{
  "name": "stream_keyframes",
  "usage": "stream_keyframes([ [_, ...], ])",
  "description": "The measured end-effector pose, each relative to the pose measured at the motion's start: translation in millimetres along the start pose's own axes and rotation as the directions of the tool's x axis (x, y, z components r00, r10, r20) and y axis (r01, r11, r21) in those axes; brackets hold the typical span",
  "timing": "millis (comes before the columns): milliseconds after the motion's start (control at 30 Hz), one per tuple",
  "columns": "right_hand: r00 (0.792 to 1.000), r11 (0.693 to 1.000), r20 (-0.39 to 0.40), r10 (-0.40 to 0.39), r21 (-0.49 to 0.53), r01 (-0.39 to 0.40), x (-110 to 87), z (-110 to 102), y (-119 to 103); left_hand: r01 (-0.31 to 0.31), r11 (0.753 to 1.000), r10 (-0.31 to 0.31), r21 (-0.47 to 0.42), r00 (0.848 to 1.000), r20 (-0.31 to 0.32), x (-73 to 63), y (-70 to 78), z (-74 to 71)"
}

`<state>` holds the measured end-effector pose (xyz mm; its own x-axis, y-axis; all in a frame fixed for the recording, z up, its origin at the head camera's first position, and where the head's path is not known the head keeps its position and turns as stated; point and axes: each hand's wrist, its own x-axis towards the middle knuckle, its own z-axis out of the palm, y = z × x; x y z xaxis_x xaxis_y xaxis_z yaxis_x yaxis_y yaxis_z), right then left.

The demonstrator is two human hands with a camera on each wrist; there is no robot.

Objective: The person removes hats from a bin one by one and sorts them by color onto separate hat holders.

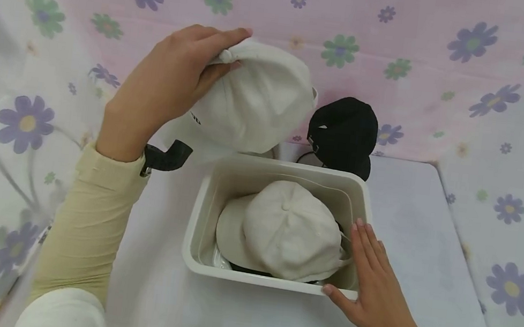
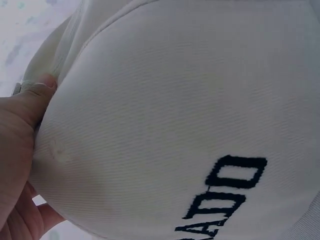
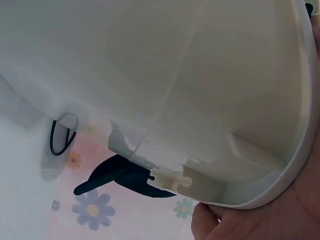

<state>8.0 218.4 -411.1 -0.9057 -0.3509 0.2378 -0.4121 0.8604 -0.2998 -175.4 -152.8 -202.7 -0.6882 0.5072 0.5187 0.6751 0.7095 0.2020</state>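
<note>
My left hand (image 1: 172, 75) grips a white cap (image 1: 261, 104) by its crown, holding it above the back left of a cream plastic bin (image 1: 253, 279). Dark lettering (image 2: 222, 192) shows on the cap's front in the left wrist view, where the thumb (image 2: 37, 95) presses into the fabric. Inside the bin sits an off-white cap (image 1: 290, 231), crown up, brim to the left. My right hand (image 1: 376, 287) rests against the bin's right front corner, fingers straight along the right rim and thumb at the front rim.
Behind the bin stands a black cap (image 1: 345, 132), brim down, on some support that is mostly hidden. A dark wire loop (image 3: 62, 137) shows in the right wrist view. Flowered cloth (image 1: 415, 51) surrounds the white table (image 1: 411, 213). Something dark lies under the cap in the bin.
</note>
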Motion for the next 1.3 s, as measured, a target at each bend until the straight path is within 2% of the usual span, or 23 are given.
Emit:
stream_keyframes([
  [133,1.0,1.0,-0.005,-0.004,0.007,0.004,-0.3,-0.8,0.3,0.054,0.998,-0.055,0.017,0.996,0.066,10.7,-17.0,12.0],
  [233,1.0,1.0,-0.007,-0.002,0.011,0.002,-0.4,-1.4,0.4,0.091,0.996,-0.094,0.023,0.987,0.132,18.0,-28.8,22.8],
  [433,1.0,1.0,0.004,0.006,0.014,-0.006,-1.0,-1.7,-0.1,0.102,0.995,-0.098,-0.006,0.968,0.231,28.5,-46.4,47.5],
  [567,1.0,1.0,0.013,0.016,0.0,-0.016,-1.4,-2.0,0.0,0.119,0.992,-0.105,-0.034,0.953,0.283,34.8,-50.5,60.2],
  [767,1.0,1.0,0.009,0.014,-0.009,-0.014,-2.7,-2.9,0.2,0.156,0.985,-0.119,-0.068,0.918,0.378,44.4,-50.9,81.4],
  [800,1.0,1.0,0.008,0.013,-0.008,-0.013,-2.6,-3.1,0.2,0.151,0.986,-0.111,-0.075,0.917,0.384,45.5,-51.3,85.9],
  [967,1.0,1.0,0.013,0.019,-0.004,-0.019,-1.7,-3.5,-0.4,0.082,0.993,-0.049,-0.082,0.936,0.35,46.8,-53.1,104.1],
  [1033,1.0,1.0,0.014,0.022,-0.002,-0.022,-1.5,-3.4,-0.6,0.075,0.993,-0.042,-0.086,0.942,0.333,46.1,-54.7,107.5],
  [1100,1.0,1.0,0.014,0.024,0.001,-0.024,-1.5,-3.4,-1.0,0.107,0.989,-0.068,-0.104,0.942,0.329,45.3,-57.4,108.2],
  [1200,1.0,1.0,0.013,0.024,0.007,-0.025,-1.7,-3.5,-0.7,0.142,0.978,-0.094,-0.15,0.953,0.288,46.8,-61.4,104.7],
  [1233,1.0,1.0,0.014,0.024,0.008,-0.024,-1.7,-3.6,-0.7,0.143,0.978,-0.099,-0.155,0.96,0.261,47.6,-62.7,102.5],
  [1300,1.0,1.0,0.012,0.022,0.017,-0.022,-1.6,-3.4,-0.3,0.107,0.983,-0.078,-0.148,0.979,0.19,50.6,-64.7,98.3],
])
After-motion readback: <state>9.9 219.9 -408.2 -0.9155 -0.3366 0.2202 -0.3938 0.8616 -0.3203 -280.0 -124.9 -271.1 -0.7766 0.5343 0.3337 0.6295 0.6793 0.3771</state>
